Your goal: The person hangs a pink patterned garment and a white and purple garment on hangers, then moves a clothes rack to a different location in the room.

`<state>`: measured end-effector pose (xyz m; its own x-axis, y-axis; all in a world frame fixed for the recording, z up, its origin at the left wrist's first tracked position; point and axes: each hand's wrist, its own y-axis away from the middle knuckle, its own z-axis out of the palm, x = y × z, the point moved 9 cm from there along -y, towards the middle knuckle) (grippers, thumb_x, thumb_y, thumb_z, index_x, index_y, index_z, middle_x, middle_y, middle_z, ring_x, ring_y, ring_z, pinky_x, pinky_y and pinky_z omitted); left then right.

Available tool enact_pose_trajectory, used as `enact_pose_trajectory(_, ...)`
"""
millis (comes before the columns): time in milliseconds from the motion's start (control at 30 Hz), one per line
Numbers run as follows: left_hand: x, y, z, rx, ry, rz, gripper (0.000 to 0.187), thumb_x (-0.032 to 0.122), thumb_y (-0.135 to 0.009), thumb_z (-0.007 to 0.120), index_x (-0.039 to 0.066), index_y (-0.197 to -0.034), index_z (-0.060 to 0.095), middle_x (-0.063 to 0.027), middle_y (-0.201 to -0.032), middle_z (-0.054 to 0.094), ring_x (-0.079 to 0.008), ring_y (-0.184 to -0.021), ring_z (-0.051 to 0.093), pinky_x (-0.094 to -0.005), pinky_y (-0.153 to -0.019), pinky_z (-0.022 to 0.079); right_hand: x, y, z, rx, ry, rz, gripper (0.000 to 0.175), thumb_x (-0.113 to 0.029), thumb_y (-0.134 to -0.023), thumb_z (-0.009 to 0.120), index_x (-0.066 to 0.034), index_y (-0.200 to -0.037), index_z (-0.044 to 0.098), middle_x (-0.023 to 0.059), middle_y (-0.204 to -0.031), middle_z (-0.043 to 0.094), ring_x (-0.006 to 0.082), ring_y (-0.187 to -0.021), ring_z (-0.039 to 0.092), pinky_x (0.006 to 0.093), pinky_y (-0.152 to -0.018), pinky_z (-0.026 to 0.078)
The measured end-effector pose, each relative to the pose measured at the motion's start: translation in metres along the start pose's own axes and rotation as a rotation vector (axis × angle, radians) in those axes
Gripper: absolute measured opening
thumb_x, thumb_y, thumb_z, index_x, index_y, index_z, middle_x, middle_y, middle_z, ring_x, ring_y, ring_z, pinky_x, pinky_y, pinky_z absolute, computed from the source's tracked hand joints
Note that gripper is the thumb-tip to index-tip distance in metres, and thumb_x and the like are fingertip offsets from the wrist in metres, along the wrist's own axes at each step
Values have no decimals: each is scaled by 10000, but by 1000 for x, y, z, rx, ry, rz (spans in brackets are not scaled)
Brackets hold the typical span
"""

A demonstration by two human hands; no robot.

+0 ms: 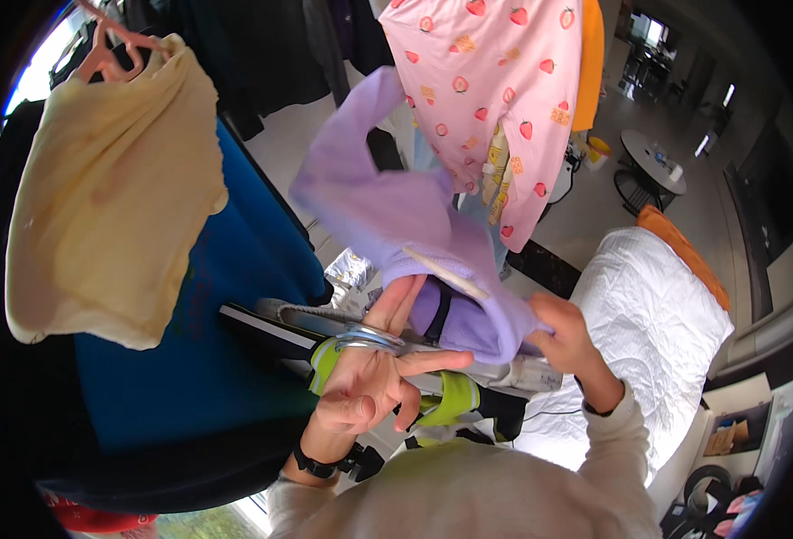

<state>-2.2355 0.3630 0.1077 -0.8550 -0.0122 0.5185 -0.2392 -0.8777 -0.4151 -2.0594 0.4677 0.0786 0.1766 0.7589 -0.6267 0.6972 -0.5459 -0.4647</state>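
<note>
A lilac fleece garment (396,202) spreads before me, partly blurred, with a pale strip (445,273) near its opening. My right hand (561,333) pinches the garment's edge on the right. Palm up, my left hand (369,391) has two fingers reaching to the lilac opening, with the thumb and other fingers apart. Several shiny metal loops (369,338), apparently hanger hooks, lie around those two fingers. Below them hang a lime-green and black garment (455,399) and a grey hanger-like piece (302,316), partly hidden by my hand.
A cream garment (113,195) on a pink hanger (110,50) hangs at left, before a blue cloth (234,269). Pink strawberry-print clothing (484,87) hangs ahead. A white quilted cover (629,323) lies at right; a round table (652,162) stands farther off.
</note>
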Motion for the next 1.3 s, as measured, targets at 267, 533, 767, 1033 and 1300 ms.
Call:
enact_pose_trajectory(267, -84, -38, 10, -65, -5, -283, 1084, 237, -796, 729, 53, -1504, -71, -62, -1586, -49, -376, -1148, 567, -238, -487, 446, 4, 117, -15, 133, -99, 395, 226, -137, -836, 677, -13, -1021, 645, 159, -852, 641, 330, -769, 618, 362, -670, 484)
enact_pose_trajectory(533, -180, -25, 85, -205, 58, -423, 1065, 255, -788, 735, 33, -1498, -27, -205, -1554, 76, -358, -980, 641, -238, -441, 455, -37, 230, -63, 199, 19, 379, 231, -130, -821, 680, -17, -1018, 640, 129, -801, 618, 310, -700, 587, 368, -639, 470)
enact_pose_trajectory(767, -271, -8, 153, -269, 40, -373, 959, 294, -779, 754, 14, -1456, 136, -167, -1377, 320, -318, -853, 610, -281, -502, 458, -63, 365, -104, 356, -438, 654, 725, -342, -745, 783, -24, -1319, 475, 151, -1234, 525, 257, -1020, 574, 361, -874, 457)
enact_pose_trajectory(1033, -377, 12, 248, -419, 156, -628, 894, 196, -767, 757, 129, -1442, 175, -124, -1469, 205, -396, -1076, 577, -313, -578, 501, -151, 443, -138, 299, 547, 835, 828, -252, -526, 865, -170, -1277, 526, 165, -1475, 296, 374, -1230, 431, 488, -967, 387)
enact_pose_trajectory(1300, -477, 65, 310, -754, 337, -1146, 1031, 38, -728, 772, 135, -1476, 69, -149, -1371, 250, -350, -1200, 503, -306, -647, 530, -175, 549, -148, 621, 764, 1029, 555, -128, -585, 777, -110, -1118, 624, 147, -1052, 559, 368, -883, 609, 428, -674, 501)
